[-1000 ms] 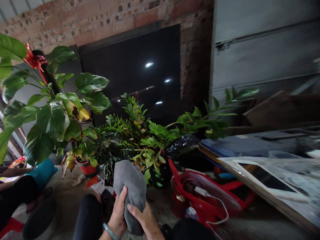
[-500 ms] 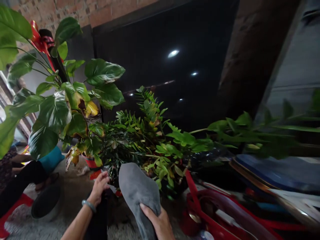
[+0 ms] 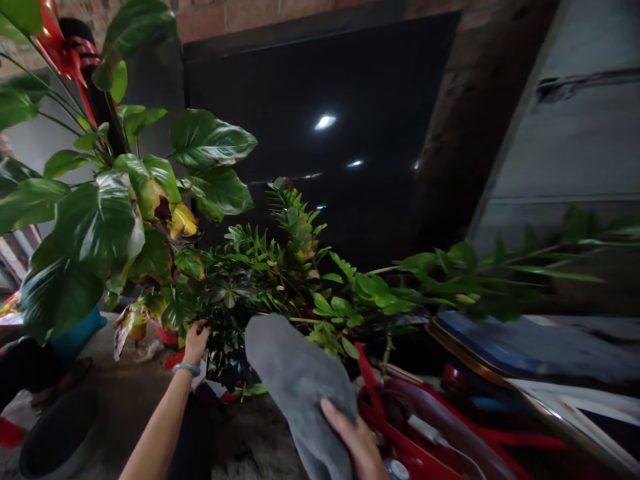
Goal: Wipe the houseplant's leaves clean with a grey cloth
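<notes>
Head view, grey piece: A grey, soft-looking piece (image 3: 300,380) is slanting upward before the wearer, its broad rounded end pointing toward the foliage and its lower part passing beside the right hand (image 3: 355,443).
Right hand: It is closing on the grey piece, the thumb pressing along the near face; the other fingers are mostly hiding from view.
Left hand: Apart from the grey piece, it is hovering near the low leaves and the red pot (image 3: 167,335), its fingers bending; whether they are touching or gripping anything, one cannot tell. A pale bracelet (image 3: 187,368) is circling the wrist.
Stage of work: The grey piece is apparently remaining in handling, one hand supporting it and neither hand setting it down. No finished result is showing on it, so what is done and what is left are escaping judgement.
Right side: A red basket (image 3: 373,393) is standing below the stems, a white block (image 3: 423,427) with a cable lying in it. A blue-edged panel (image 3: 480,343) is extending beyond.
Left side: A large-leaved plant (image 3: 100,227) is spreading above a dark tub (image 3: 57,433); another person's dark-clad leg (image 3: 30,367) is showing at the edge.
</notes>
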Tool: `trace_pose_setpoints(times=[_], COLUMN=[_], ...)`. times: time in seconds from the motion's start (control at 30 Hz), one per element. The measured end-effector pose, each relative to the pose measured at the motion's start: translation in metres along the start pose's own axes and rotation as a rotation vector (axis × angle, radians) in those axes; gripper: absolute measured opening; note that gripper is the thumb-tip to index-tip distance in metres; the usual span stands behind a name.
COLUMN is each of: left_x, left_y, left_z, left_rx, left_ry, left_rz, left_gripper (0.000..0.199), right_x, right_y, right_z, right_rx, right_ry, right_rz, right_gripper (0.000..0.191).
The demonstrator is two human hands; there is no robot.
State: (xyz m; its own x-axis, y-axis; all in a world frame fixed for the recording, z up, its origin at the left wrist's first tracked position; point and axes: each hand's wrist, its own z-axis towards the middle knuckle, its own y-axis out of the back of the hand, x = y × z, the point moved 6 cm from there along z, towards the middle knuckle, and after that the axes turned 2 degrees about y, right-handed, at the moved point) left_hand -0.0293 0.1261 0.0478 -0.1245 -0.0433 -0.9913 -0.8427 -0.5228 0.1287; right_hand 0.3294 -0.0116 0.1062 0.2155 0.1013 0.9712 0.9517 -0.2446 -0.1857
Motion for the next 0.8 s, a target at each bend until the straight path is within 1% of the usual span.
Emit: trace_pose_setpoints(times=[0.07, 0.13, 0.2, 0.23, 0.27, 0.3, 0.33, 0.37, 0.4, 0.43, 0.47, 0.53, 0.6, 0.63, 0.67, 0.7, 0.73, 0.77, 0.8], left_x=[0.012, 0.025, 0.038, 0.043, 0.047, 0.05, 0.053, 0.055, 0.057, 0.058, 0.061, 0.064, 0.066, 0.066, 0.066, 0.066, 0.066, 0.066, 0.066], left_y=[-0.007, -0.016, -0.025, -0.029, -0.033, -0.036, -0.039, -0.042, -0.045, -0.048, -0.051, -0.053, -0.051, -0.049, -0.048, -0.047, -0.047, -0.047, -0.048], left_z=[-0.01, -0.023, -0.035, -0.039, -0.043, -0.045, -0.046, -0.046, -0.047, -0.047, -0.047, -0.046, -0.043, -0.042, -0.042, -0.041, -0.041, -0.042, -0.042], left_rx=[0.081, 0.187, 0.289, 0.322, 0.346, 0.365, 0.384, 0.404, 0.428, 0.456, 0.48, 0.503, 0.502, 0.5, 0.504, 0.514, 0.53, 0.55, 0.569], left_ry=[0.038, 0.135, 0.265, 0.317, 0.353, 0.373, 0.383, 0.387, 0.392, 0.4, 0.411, 0.43, 0.436, 0.436, 0.439, 0.445, 0.453, 0.467, 0.487], left_rz=[-0.138, -0.345, -0.537, -0.598, -0.647, -0.692, -0.731, -0.763, -0.788, -0.804, -0.81, -0.798, -0.795, -0.802, -0.812, -0.823, -0.833, -0.839, -0.843], left_gripper=[0.028, 0.036, 0.045, 0.048, 0.049, 0.048, 0.046, 0.043, 0.041, 0.041, 0.041, 0.044, 0.046, 0.046, 0.045, 0.044, 0.043, 0.042, 0.042], right_x=[0.021, 0.031, 0.025, 0.015, 0.002, -0.013, -0.026, -0.036, -0.04, -0.038, -0.03, 0.002, 0.038, 0.051, 0.057, 0.054, 0.044, 0.028, 0.009], right_y=[-0.022, -0.058, -0.098, -0.113, -0.122, -0.126, -0.123, -0.116, -0.108, -0.099, -0.092, -0.087, -0.094, -0.102, -0.113, -0.123, -0.133, -0.139, -0.141], right_z=[0.015, 0.029, 0.035, 0.033, 0.028, 0.021, 0.013, 0.004, -0.002, -0.006, -0.006, 0.004, 0.022, 0.032, 0.04, 0.045, 0.046, 0.043, 0.036], right_rx=[-0.036, -0.024, 0.072, 0.118, 0.145, 0.149, 0.134, 0.107, 0.077, 0.046, 0.016, -0.049, -0.109, -0.119, -0.107, -0.077, -0.034, 0.008, 0.038], right_ry=[0.03, 0.022, -0.039, -0.097, -0.168, -0.239, -0.299, -0.337, -0.351, -0.341, -0.312, -0.183, 0.001, 0.078, 0.116, 0.104, 0.048, -0.033, -0.122], right_rz=[0.058, 0.153, 0.269, 0.299, 0.3, 0.273, 0.235, 0.199, 0.171, 0.155, 0.151, 0.174, 0.215, 0.238, 0.257, 0.27, 0.274, 0.263, 0.235], right_gripper=[0.052, 0.056, 0.057, 0.055, 0.053, 0.05, 0.048, 0.048, 0.049, 0.051, 0.054, 0.057, 0.057, 0.055, 0.053, 0.051, 0.05, 0.049, 0.048])
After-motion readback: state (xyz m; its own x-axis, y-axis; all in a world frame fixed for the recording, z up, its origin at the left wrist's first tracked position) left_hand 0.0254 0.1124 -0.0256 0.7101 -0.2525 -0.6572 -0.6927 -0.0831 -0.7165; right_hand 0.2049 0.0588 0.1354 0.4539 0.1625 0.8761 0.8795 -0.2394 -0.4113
